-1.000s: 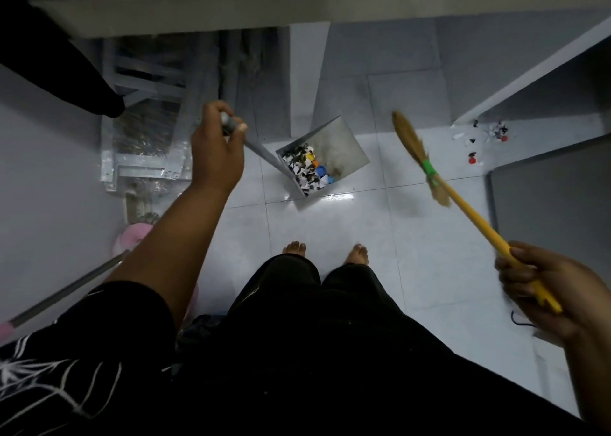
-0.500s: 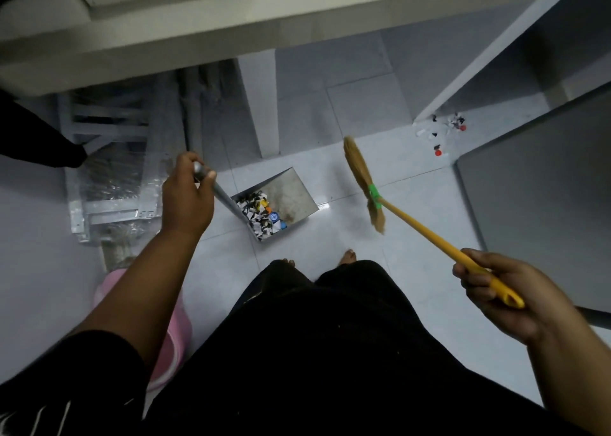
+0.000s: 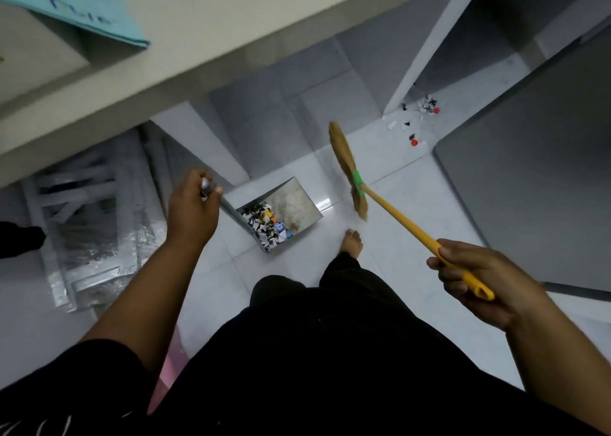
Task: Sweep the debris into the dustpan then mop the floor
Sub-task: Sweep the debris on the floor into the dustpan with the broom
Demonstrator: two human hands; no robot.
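Metal dustpan point(image 3: 284, 214), part-filled, gripped by handle in left hand point(image 3: 193, 210); right hand point(image 3: 476, 283) clamps broom point(image 3: 350, 171). Debris point(image 3: 418, 118) remains by wall: set pan flush beside it, sweep short.

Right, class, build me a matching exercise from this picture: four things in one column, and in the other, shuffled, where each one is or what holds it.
Column A
1. broom
2. dustpan
3. loose debris
4. turquoise sheet

Column B
a. lying on the worktop
b. gripped by the right hand
c. scattered on the floor tiles beside the white leg
d. held by its handle in the left hand

Pairs: 1-b, 2-d, 3-c, 4-a
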